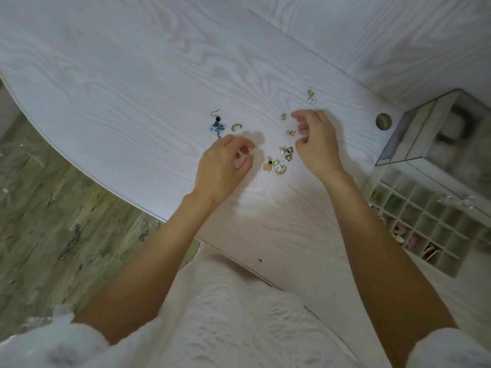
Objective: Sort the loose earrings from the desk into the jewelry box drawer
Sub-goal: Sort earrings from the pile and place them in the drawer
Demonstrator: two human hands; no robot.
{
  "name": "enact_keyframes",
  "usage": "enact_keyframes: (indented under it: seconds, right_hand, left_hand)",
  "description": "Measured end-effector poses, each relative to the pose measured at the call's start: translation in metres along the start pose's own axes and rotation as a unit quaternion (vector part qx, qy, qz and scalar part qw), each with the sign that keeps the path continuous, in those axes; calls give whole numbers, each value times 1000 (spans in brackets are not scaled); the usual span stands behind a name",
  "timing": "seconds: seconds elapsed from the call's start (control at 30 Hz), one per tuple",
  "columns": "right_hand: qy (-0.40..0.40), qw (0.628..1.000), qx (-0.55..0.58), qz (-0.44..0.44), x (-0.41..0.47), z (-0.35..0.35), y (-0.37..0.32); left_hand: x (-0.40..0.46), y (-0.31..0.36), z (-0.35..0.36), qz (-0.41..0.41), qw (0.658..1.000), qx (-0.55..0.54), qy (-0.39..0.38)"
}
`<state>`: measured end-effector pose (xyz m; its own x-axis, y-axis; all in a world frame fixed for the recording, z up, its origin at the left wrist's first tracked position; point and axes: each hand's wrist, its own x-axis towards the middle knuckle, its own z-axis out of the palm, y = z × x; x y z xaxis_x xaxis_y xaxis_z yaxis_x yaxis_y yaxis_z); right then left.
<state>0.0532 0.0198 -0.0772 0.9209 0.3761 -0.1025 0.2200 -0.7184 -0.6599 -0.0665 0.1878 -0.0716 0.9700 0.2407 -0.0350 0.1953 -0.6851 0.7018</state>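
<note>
Head view: both bare hands hover over a white wood-grain tabletop [132,83] among scattered earrings. The left hand [223,168] has its fingers [245,148] curled loosely, thumb and forefinger apart, and nothing can be seen between them. Just beyond those fingers lie a blue-and-white fan earring on a dark hook [216,124] and a small gold curved earring [236,126]. The right hand [317,144] is also loosely open, fingers bent with gaps between them, holding nothing visible. A small gold earring [290,132] lies just beside its fingertips, a pale round stud [283,116] near its forefinger, and a dangling gold-and-clear earring [310,96] farther beyond it. Between the two hands, close to the right thumb, sits a cluster of gold earrings [279,162]. To the right of the right hand, the jewelry box [414,144] stands with mirrored walls, its drawer [435,224] pulled out, showing a grid of small compartments, some with pieces inside. No writing or brand can be read anywhere.
</note>
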Motion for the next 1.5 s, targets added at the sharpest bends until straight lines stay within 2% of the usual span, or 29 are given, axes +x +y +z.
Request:
enact_keyframes:
  seconds: [0.17, 0.3, 0.4, 0.63, 0.8, 0.97, 1.13, 1.33, 1.5]
  right_hand:
    - [43, 999, -25, 4, -8, -1, 6]
    - [33, 998, -54, -18, -6, 6, 7]
    - [50, 996, -65, -19, -4, 6, 9]
    - [68, 997, -23, -1, -11, 5, 17]
    - [55, 998, -21, 12, -3, 3, 14]
    - [31, 999, -21, -11, -14, -6, 15]
    - [104, 994, -23, 13, -10, -23, 26]
    - [37, 998, -60, -1, 29, -22, 30]
    - [46, 995, -81, 30, 60, -21, 27]
  left_hand:
    - [65, 16, 17, 63, 998, 14, -24]
    - [100, 23, 30, 79, 991, 72, -76]
    - [103, 22, 33, 85, 987, 81, -106]
    - [91, 13, 22, 81, 987, 77, -116]
    - [86, 10, 18, 76, 985, 80, -134]
    - [75, 5, 16, 95, 982, 86, -140]
    - [67, 2, 18, 101, 983, 88, -127]
    - [57, -2, 21, 81, 988, 74, -106]
    - [55, 1, 23, 62, 992, 57, -94]
